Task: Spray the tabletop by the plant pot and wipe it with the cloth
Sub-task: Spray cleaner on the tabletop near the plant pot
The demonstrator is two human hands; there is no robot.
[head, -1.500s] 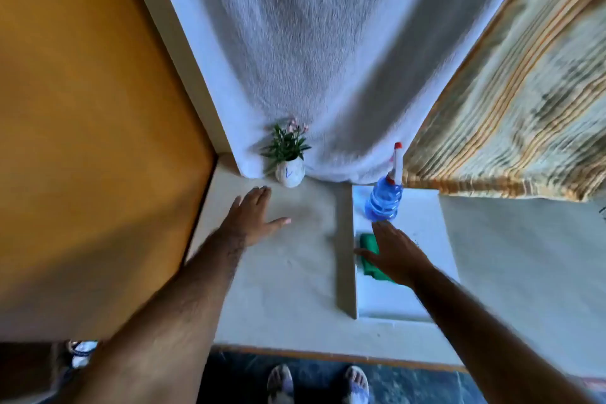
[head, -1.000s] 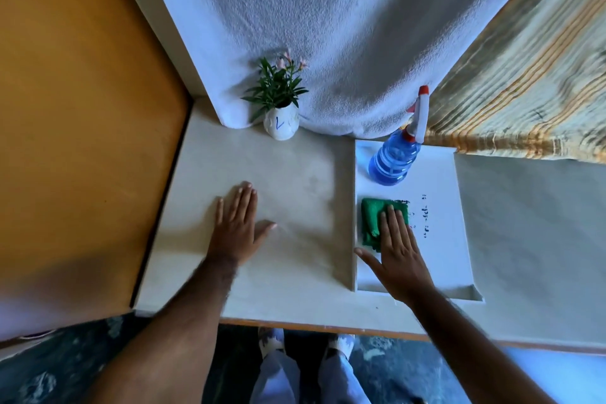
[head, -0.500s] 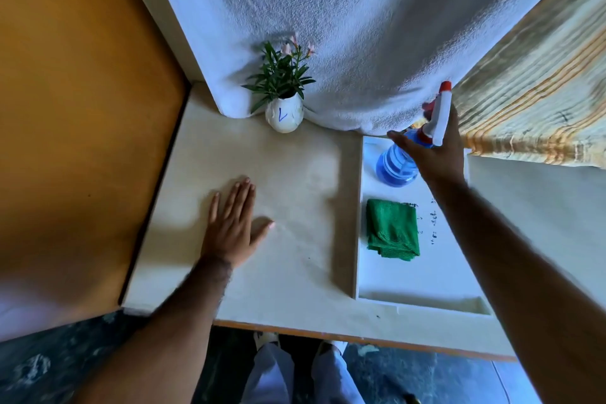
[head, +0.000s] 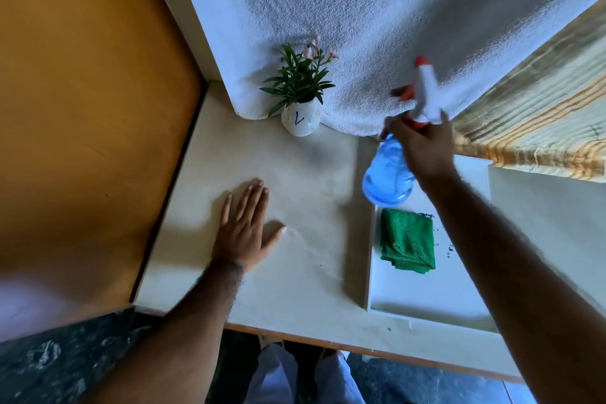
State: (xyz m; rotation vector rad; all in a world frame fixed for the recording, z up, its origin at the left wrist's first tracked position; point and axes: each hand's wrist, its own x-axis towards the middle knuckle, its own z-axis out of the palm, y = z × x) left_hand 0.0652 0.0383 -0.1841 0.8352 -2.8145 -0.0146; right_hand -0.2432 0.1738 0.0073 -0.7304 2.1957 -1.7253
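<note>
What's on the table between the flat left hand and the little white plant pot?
Nothing: in the head view, the stretch of pale tabletop between the left hand and the small white plant pot is bare.

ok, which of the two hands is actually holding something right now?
The right hand: it grips the blue spray bottle by the neck, lifted over the white tray. The left hand lies flat and empty on the tabletop.

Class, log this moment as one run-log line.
right hand: holds spray bottle, lifted | left hand: flat on tabletop | cloth: untouched in tray
</note>
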